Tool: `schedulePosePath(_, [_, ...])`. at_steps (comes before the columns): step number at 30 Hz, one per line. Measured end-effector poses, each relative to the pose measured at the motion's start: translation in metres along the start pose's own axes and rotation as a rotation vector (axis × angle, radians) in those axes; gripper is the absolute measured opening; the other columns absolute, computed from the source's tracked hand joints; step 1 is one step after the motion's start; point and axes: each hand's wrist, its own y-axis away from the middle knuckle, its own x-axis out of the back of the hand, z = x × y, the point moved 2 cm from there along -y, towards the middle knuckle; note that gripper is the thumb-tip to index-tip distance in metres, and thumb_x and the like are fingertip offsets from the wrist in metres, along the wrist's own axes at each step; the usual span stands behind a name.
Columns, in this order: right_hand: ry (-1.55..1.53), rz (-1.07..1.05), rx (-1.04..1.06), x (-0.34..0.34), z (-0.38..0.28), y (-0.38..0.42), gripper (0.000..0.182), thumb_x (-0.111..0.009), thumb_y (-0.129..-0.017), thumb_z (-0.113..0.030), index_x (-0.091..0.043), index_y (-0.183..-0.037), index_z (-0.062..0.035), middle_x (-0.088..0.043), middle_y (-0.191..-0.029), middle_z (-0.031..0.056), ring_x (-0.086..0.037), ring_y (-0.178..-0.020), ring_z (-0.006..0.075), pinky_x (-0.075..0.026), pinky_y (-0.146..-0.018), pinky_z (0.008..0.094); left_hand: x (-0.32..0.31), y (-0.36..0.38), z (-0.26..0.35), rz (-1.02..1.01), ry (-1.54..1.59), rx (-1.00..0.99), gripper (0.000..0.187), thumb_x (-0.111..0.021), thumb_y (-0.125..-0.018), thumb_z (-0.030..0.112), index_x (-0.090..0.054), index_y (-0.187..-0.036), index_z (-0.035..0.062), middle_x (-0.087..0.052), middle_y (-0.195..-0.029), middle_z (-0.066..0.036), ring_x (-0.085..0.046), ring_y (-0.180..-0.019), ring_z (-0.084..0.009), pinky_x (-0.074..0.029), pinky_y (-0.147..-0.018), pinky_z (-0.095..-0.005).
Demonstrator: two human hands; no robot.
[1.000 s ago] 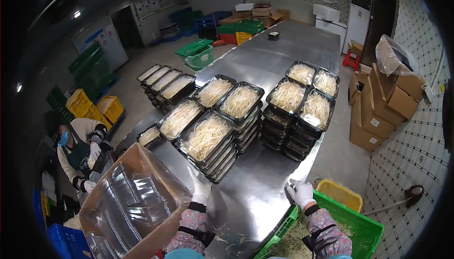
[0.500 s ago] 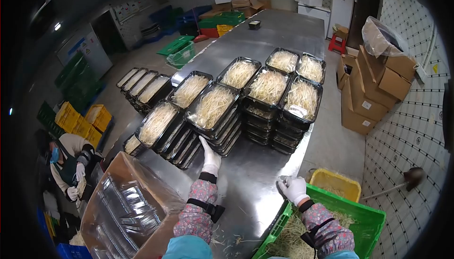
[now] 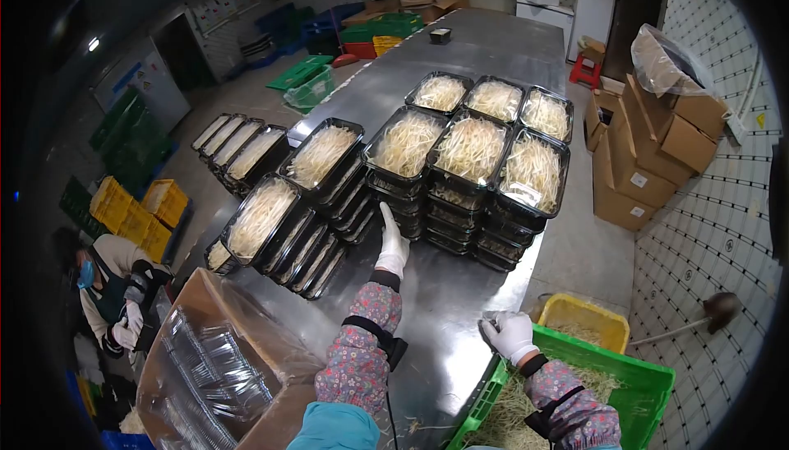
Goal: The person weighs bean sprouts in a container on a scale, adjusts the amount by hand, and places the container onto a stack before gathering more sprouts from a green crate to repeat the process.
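My left hand (image 3: 394, 246), in a white glove, is open with its fingers stretched forward. Its fingertips are right at the near side of a stack of black trays (image 3: 406, 145) filled with bean sprouts under clear lids. Left of it stand more stacks, topped by a tray (image 3: 325, 155) and a nearer tray (image 3: 263, 217). My right hand (image 3: 511, 336), gloved too, is closed above the near-left rim of a green crate (image 3: 648, 374) holding loose sprouts. Something small and greyish shows at its fingertips; I cannot tell what it is.
A cardboard box (image 3: 300, 365) of clear plastic lids (image 3: 215, 360) stands at the left. Behind the green crate is a yellow tub (image 3: 585, 312). Cardboard boxes (image 3: 649, 158) are stacked along the right wall. A masked person (image 3: 119, 286) works at the far left beside yellow crates (image 3: 131, 216).
My left hand has moved forward and right. The tray stack before it has slid back into line with its neighbours, and the stack behind has shifted back too. My right hand stays put.
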Motion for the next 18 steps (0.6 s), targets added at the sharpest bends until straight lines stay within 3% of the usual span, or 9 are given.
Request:
schedulePosePath(4, [0.014,-0.026,0.011,0.000,-0.002,-0.002,0.024,-0.064,-0.087,-0.035,-0.074,-0.091,-0.0130,-0.072,-0.082,0.0104,-0.069,-0.074,0.0287,-0.052,-0.075,0.0430,0.002,0.011,0.000,-0.053,-0.046,-0.034,0.092,-0.043,-0.088,0.076,-0.026,-0.155,0.0140,-0.030,-0.159,-0.005,-0.027,-0.146,-0.0272,-0.019,-0.118,-0.0499])
schedulePosePath(6, [0.002,-0.005,0.009,0.002,-0.003,-0.002,0.025,-0.065,-0.085,-0.035,-0.075,-0.089,-0.0129,-0.071,-0.081,0.0115,-0.068,-0.074,0.0299,-0.052,-0.074,0.0427,0.005,0.031,0.005,0.246,-0.030,0.125,0.107,-0.050,-0.085,0.076,-0.007,-0.157,0.0097,-0.007,-0.163,-0.017,-0.008,-0.150,-0.0364,-0.007,-0.120,-0.0508])
schedulePosePath(7, [-0.014,0.016,0.002,0.003,-0.003,-0.003,0.025,-0.066,-0.083,-0.035,-0.076,-0.088,-0.0128,-0.071,-0.081,0.0126,-0.068,-0.073,0.0310,-0.053,-0.073,0.0424,0.011,0.047,0.009,0.132,-0.099,0.114,0.119,-0.058,-0.082,0.073,0.009,-0.155,0.0068,0.011,-0.161,-0.024,0.006,-0.149,-0.0419,-0.003,-0.120,-0.0516])
schedulePosePath(9, [-0.011,0.005,0.007,0.004,-0.004,-0.003,0.025,-0.065,-0.085,-0.035,-0.075,-0.085,-0.0122,-0.071,-0.080,0.0119,-0.068,-0.072,0.0305,-0.052,-0.073,0.0431,0.050,0.062,-0.005,0.151,-0.238,0.124,0.106,-0.061,-0.088,0.063,-0.003,-0.156,0.0064,-0.004,-0.162,-0.024,-0.012,-0.148,-0.0412,-0.016,-0.119,-0.0529])
schedulePosePath(11, [-0.016,-0.013,0.019,0.002,0.000,-0.001,0.025,-0.064,-0.086,-0.035,-0.073,-0.082,-0.0116,-0.071,-0.079,0.0112,-0.068,-0.071,0.0299,-0.052,-0.073,0.0438,0.089,0.101,-0.014,0.178,-0.141,0.140,0.086,-0.064,-0.092,0.048,-0.022,-0.153,0.0042,-0.027,-0.155,-0.025,-0.030,-0.142,-0.0405,-0.028,-0.114,-0.0505])
schedulePosePath(13, [0.023,-0.010,0.004,-0.005,0.005,0.000,0.026,-0.066,-0.084,-0.035,-0.072,-0.077,-0.0110,-0.069,-0.073,0.0127,-0.067,-0.067,0.0318,-0.052,-0.070,0.0446,0.134,0.147,-0.010,0.392,-0.066,-0.053,0.060,-0.060,-0.096,0.035,-0.040,-0.144,0.0035,-0.046,-0.144,-0.021,-0.047,-0.130,-0.0337,-0.038,-0.107,-0.0467])
schedulePosePath(15, [0.080,-0.008,0.003,0.007,-0.004,-0.001,0.024,-0.067,-0.083,-0.034,-0.072,-0.076,-0.0110,-0.068,-0.070,0.0130,-0.066,-0.065,0.0326,-0.053,-0.068,0.0446,0.173,0.174,0.016,0.851,-0.071,-0.314,0.049,-0.051,-0.101,0.035,-0.049,-0.136,0.0015,-0.053,-0.139,-0.015,-0.052,-0.123,-0.0262,-0.040,-0.106,-0.0402])
schedulePosePath(17, [0.004,0.066,0.030,0.012,-0.007,0.002,0.023,-0.067,-0.083,-0.033,-0.072,-0.076,-0.0118,-0.068,-0.070,0.0123,-0.066,-0.066,0.0331,-0.053,-0.069,0.0439,0.288,0.158,0.042,0.958,0.027,-0.395,0.057,-0.045,-0.101,0.044,-0.042,-0.146,0.0084,-0.041,-0.150,-0.014,-0.040,-0.136,-0.0301,-0.028,-0.113,-0.0454])
schedulePosePath(18, [0.000,0.071,0.035,0.012,-0.006,0.003,0.023,-0.067,-0.083,-0.033,-0.072,-0.076,-0.0118,-0.068,-0.070,0.0123,-0.066,-0.066,0.0331,-0.053,-0.069,0.0439,0.259,0.174,0.065,0.965,0.111,-0.564,0.057,-0.037,-0.103,0.043,-0.041,-0.146,0.0057,-0.041,-0.151,-0.012,-0.041,-0.135,-0.0261,-0.030,-0.112,-0.0383])
